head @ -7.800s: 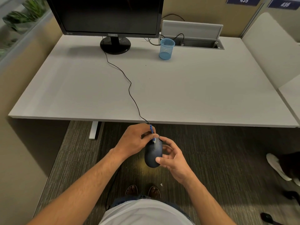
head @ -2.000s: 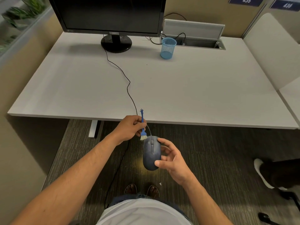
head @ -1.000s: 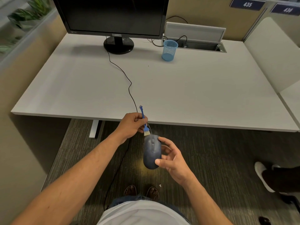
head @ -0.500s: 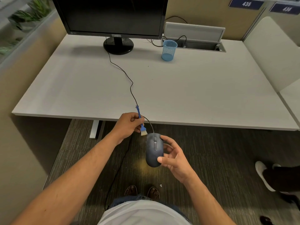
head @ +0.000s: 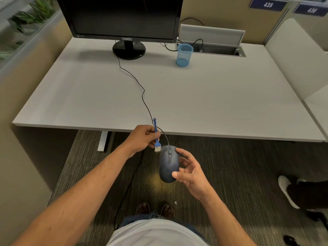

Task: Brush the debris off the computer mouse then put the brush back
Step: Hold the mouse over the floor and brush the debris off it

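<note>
A dark wired computer mouse is held in the air in front of the desk edge, above the carpet. My right hand grips its right side, thumb on the rear and fingers curled under. My left hand pinches the thin handle of a small blue brush. The brush points down, and its pale bristles touch the mouse's front left corner. The mouse cable runs back over the white desk toward the monitor.
A blue mesh pen cup stands at the back of the desk, right of the black monitor. Behind the cup is an open cable tray. Another person's shoe is on the carpet at the right.
The brush has made small strokes at the front of the mouse, its bristles moving from the cable end to the front left corner. My right hand has held the mouse almost still.
</note>
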